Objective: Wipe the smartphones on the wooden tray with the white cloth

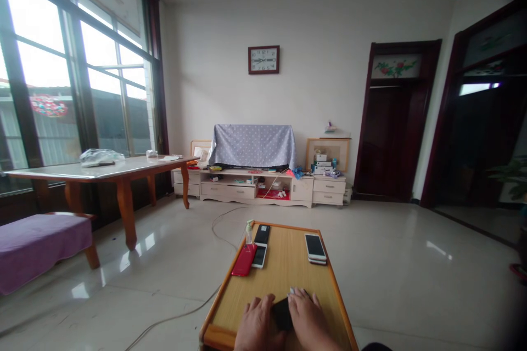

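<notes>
Low in the head view, a black phone (282, 315) lies on the small wooden table (288, 263). My left hand (256, 321) holds its left side, fingers bent along the edge. My right hand (308, 315) rests over its right side with the fingers curled down. A small whitish bit shows at the right fingertips, too small to name. Farther up the table, a red phone (244, 260) overlaps a white phone (259, 256), beside a dark phone (262, 234) and a small clear bottle (249, 232). Stacked white phones (315, 248) lie near the right edge.
A cable (177, 315) runs over the tiled floor left of the small table. A larger table (82, 171) and a purple-covered bench (45, 244) stand at left. Against the far wall is a low cabinet (230, 192) with a cloth-draped object (253, 145) on top.
</notes>
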